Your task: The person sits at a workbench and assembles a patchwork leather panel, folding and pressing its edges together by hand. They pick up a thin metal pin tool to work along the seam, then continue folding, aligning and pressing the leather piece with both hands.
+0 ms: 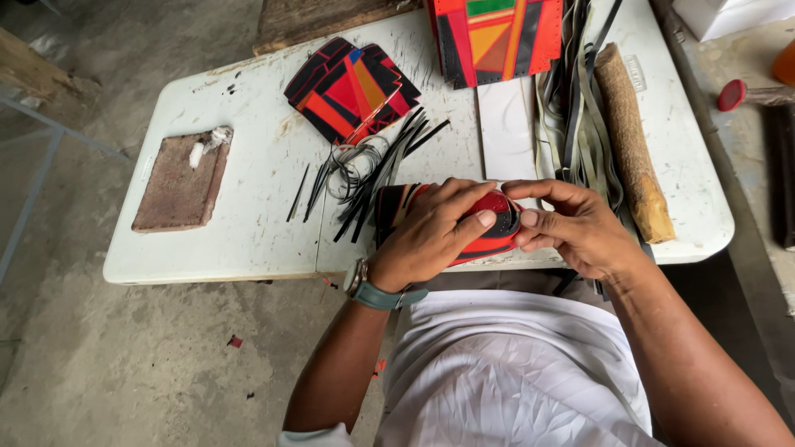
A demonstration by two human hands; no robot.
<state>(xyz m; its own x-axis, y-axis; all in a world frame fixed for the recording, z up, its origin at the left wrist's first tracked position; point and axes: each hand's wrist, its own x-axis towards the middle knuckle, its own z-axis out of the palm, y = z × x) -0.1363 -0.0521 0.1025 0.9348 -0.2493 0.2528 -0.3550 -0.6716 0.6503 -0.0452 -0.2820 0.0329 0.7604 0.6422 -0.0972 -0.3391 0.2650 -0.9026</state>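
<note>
the small red, black and orange patchwork leather piece sits at the near edge of the white tabletop, right in front of the person. the left hand lies over it, with its fingers bent down and pressing on top. the right hand holds its right end, with the thumb and fingers pinching the edge. most of the piece is hidden under the two hands, so its full shape is hard to tell.

this piece looks like it is already made of many colour bits joined together. i think the edge work is what is in hand now, and i cannot tell how much of it is done.

just behind the hands lies a bunch of thin black leather strips with a loop of thin cord. farther back is a folded red and black patchwork piece. a bigger red patchwork panel with orange and green parts is at the far edge, and its top is cut off. to the right hang long dark and pale leather straps, and beside them lies a rough brown wooden log. far to the left sits a flat brown block with a white scrap on it. things at the right edge of the view are cut off and hard to make out.
</note>
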